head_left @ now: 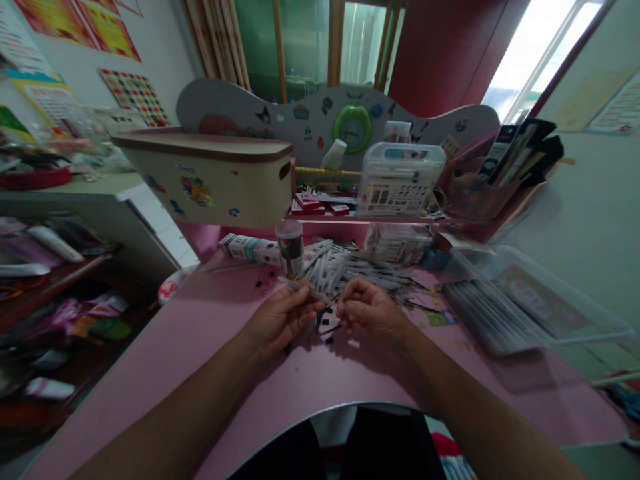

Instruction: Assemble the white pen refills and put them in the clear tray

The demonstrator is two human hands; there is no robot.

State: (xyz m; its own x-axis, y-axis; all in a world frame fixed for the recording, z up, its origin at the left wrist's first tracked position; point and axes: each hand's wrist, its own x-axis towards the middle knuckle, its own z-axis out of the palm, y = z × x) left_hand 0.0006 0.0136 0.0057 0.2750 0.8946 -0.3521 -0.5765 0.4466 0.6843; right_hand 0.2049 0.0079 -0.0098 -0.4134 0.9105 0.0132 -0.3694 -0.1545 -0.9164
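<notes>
Over the pink table, by a heap of slim whitish sticks, I see the left hand pinching a slender translucent tube between thumb and fingers. It slants toward the right hand, its fingers curled narrow; I can't tell around what. Small black pieces lie between.

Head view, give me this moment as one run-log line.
left hand: holds slim pale tube; right hand: curled, contents unclear; pink table: tube pile, small black pieces; beyond left hand: clear cup
</notes>
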